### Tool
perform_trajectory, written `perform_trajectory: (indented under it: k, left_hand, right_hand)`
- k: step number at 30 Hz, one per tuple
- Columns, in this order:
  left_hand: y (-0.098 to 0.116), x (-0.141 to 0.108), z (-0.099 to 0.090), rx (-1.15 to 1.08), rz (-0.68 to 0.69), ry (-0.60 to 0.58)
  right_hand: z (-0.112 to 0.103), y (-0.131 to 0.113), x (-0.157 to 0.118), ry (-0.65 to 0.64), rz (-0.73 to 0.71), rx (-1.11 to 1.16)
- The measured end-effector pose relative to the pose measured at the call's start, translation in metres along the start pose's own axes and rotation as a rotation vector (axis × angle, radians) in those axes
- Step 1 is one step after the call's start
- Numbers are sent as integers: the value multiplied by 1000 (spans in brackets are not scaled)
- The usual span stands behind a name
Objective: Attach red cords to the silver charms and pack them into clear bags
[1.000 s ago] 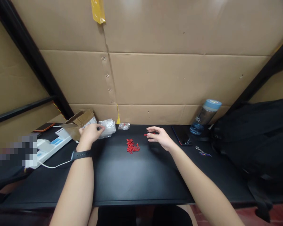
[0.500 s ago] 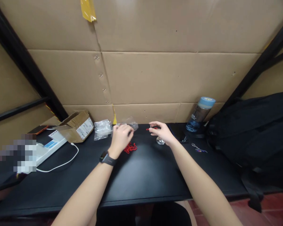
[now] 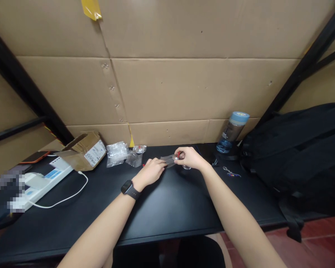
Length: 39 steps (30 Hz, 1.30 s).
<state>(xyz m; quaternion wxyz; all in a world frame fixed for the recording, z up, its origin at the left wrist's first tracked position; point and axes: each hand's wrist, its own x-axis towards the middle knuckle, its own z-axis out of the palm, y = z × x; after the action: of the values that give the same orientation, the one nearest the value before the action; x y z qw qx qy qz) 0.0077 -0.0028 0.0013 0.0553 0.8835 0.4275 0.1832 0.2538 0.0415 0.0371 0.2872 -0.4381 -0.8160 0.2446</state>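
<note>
My left hand [image 3: 153,170] rests low over the black table, its fingertips closed on the left end of a small clear plastic bag [image 3: 168,160]. At the bag's right end, my right hand [image 3: 192,158] pinches a red cord [image 3: 178,154] with a small shiny piece below it. Whether that piece is inside the bag or against it, I cannot tell. Under my right hand, a clear round object [image 3: 186,167] partly shows on the table. A speck of red string [image 3: 144,165] peeks out beside my left hand, which hides the rest.
Clear plastic packets [image 3: 117,153] and a small bag [image 3: 135,158] lie at the back left, near an open cardboard box [image 3: 85,150]. A power strip [image 3: 46,186] with a white cable is farther left. On the right are a water bottle [image 3: 232,132], a keychain [image 3: 231,172] and a black backpack [image 3: 301,156].
My left hand has lowered and moved right, bringing a clear bag over to my right hand. The red cord in my right hand now meets the bag. The view has shifted slightly.
</note>
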Motion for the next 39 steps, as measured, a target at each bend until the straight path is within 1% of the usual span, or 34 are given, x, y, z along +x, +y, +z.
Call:
perform_trajectory:
  k: [2, 5, 8, 11, 14, 20, 26, 28, 30, 34, 39]
  left_hand:
    - [3, 0, -1, 24, 10, 13]
    - [4, 0, -2, 37, 21, 18]
    - [2, 0, -1, 3, 34, -8]
    - [0, -2, 0, -11, 47, -35]
    - [-3, -3, 0, 4, 44, -55]
    - [-9, -6, -2, 9, 58, -134]
    - [-10, -6, -5, 2, 60, -176]
    - [-10, -6, -6, -9, 73, -182]
    - [-9, -6, -6, -14, 75, -187]
    - [-9, -7, -6, 4, 49, -193]
    - [-5, -9, -6, -2, 22, -193]
  right_hand:
    - [0, -3, -2, -51, -38, -44]
    - [1, -8, -3, -93, -72, -104]
    - [5, -13, -4, -113, -46, -160]
    - [10, -15, -6, -85, 4, -270]
    - [17, -14, -6, -89, 40, -345]
    - [26, -4, 0, -72, -13, -268]
    - [28, 2, 2, -192, -104, -154]
    - [29, 1, 2, -204, -117, -141]
    - [31, -1, 2, -161, -119, -190]
    - [37, -8, 2, -21, -72, -378]
    - [50, -13, 5, 90, -69, -537]
